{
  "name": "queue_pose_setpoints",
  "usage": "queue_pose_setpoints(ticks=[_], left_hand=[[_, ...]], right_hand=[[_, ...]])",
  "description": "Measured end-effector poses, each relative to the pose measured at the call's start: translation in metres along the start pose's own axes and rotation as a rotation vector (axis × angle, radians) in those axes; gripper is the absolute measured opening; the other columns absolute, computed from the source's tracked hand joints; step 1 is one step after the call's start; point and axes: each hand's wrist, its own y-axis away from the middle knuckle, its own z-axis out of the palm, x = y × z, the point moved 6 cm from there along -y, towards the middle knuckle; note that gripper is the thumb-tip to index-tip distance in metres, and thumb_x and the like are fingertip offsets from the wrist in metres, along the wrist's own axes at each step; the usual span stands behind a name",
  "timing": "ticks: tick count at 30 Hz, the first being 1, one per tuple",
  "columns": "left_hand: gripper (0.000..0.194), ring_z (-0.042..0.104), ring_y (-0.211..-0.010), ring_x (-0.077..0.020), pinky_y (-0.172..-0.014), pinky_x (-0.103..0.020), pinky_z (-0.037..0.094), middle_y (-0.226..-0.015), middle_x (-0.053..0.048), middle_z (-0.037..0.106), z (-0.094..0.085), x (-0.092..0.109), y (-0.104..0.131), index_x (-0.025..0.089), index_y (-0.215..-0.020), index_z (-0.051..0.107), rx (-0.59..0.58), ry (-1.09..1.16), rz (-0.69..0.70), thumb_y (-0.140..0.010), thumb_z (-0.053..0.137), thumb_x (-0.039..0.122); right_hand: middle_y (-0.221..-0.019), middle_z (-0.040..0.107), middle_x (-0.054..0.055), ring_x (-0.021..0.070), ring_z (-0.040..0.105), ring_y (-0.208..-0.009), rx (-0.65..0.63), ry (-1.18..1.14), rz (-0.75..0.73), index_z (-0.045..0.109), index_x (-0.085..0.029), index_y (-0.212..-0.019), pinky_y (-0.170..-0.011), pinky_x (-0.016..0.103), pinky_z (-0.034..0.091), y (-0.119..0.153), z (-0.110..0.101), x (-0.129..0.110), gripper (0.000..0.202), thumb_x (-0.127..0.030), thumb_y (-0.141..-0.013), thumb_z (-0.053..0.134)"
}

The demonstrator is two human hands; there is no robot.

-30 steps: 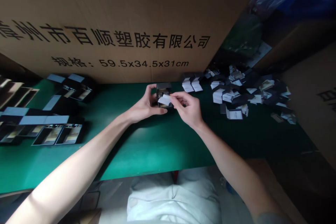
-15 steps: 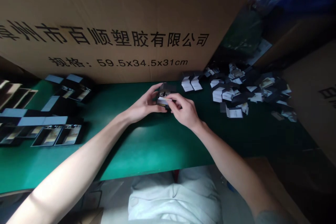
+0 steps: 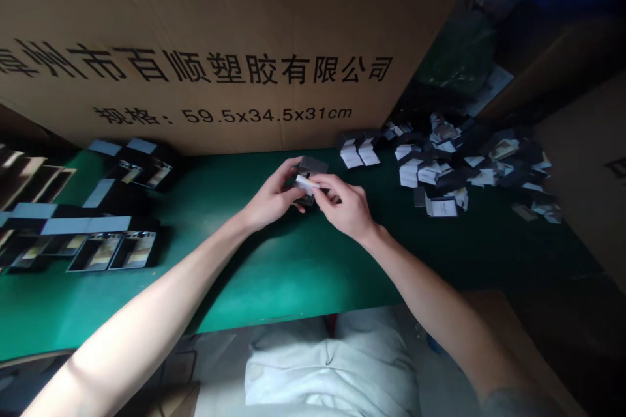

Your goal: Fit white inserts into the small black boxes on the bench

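Observation:
A small dark box [image 3: 315, 164] is held over the middle of the table by my left hand [image 3: 270, 203], whose fingers wrap round its left side. Between the fingertips of my right hand [image 3: 346, 210] is a small white folded piece [image 3: 305, 182], perhaps paper or card. It lies tilted across the front of the box, and my left thumb reaches to its left end. My fingers hide much of the box and its contents.
Open black boxes [image 3: 132, 251] with pale lids stand at the left. Black-and-white folded pieces [image 3: 443, 207] are heaped at the right, near two white-fronted pieces [image 3: 359, 151]. A large printed carton [image 3: 235, 13] walls off the back of the green table [image 3: 274, 280].
The white piece has tilted and covers more of the box's front. My left thumb has moved up from the box's lower edge towards that piece.

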Motion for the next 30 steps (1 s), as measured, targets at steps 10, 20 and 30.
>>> queue_pose_setpoints(ticks=[10,20,30], left_hand=[[0.064,0.072,-0.086,-0.0218,-0.066,-0.033,0.063,-0.117,-0.009,0.069,0.002,-0.002,0.000,0.019,-0.143,0.054,0.003,-0.042,0.031,-0.084,0.076,0.029],[0.057,0.070,-0.083,-0.0189,-0.063,-0.029,0.063,-0.116,-0.007,0.069,0.002,-0.002,0.000,0.021,-0.139,0.054,0.024,-0.075,0.049,-0.084,0.073,0.023],[0.048,0.068,-0.074,-0.0131,-0.053,-0.023,0.062,-0.110,-0.003,0.068,-0.003,-0.006,-0.006,0.020,-0.121,0.055,0.099,-0.023,0.071,-0.079,0.076,0.019]], right_hand=[[-0.099,0.084,0.003,0.0178,0.078,-0.075,0.009,0.049,-0.013,0.077,-0.027,-0.117,-0.070,0.028,0.061,0.001,0.002,0.003,0.025,-0.038,-0.105,0.058],[-0.113,0.084,0.003,0.0187,0.081,-0.089,0.042,0.026,-0.103,0.078,-0.029,-0.122,-0.086,0.029,0.065,0.000,0.001,-0.002,0.026,-0.029,-0.106,0.058],[-0.103,0.076,0.006,0.0093,0.067,-0.067,0.198,0.097,-0.226,0.074,-0.021,-0.114,-0.064,0.021,0.057,0.001,-0.010,-0.010,0.015,-0.028,-0.106,0.062]])
